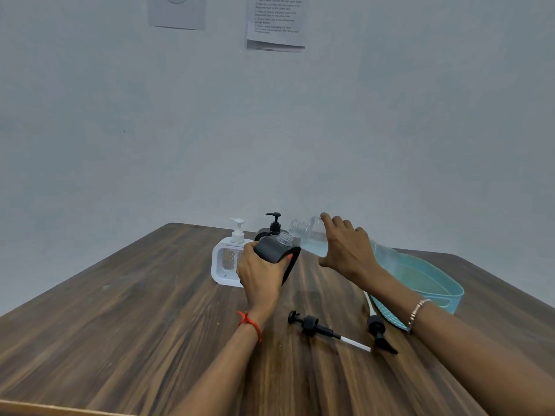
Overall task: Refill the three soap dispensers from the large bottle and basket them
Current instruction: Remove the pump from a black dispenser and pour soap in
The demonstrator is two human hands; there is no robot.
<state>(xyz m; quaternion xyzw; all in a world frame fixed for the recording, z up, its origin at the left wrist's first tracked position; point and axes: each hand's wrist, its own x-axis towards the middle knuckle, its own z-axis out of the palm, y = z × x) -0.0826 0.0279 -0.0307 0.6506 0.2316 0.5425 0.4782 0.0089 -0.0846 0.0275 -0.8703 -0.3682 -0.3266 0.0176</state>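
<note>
Left hand (261, 274) gripping uncapped dispenser (273, 250); right hand (348, 250) clasping tilted large bottle (309, 234); refill apparently underway; basket (450, 295) right of that hand, seemingly without dispensers.

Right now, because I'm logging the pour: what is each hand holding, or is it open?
Left hand: grips the black dispenser, its pump off.
Right hand: holds the large bottle, tipped toward the dispenser's neck.

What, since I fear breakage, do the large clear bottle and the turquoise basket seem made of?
The large clear bottle: likely transparent plastic, glossy; the bluish liquid shows through it. The turquoise oval basket: apparently matte moulded plastic, with thin even wall and cut-out handle.
</note>
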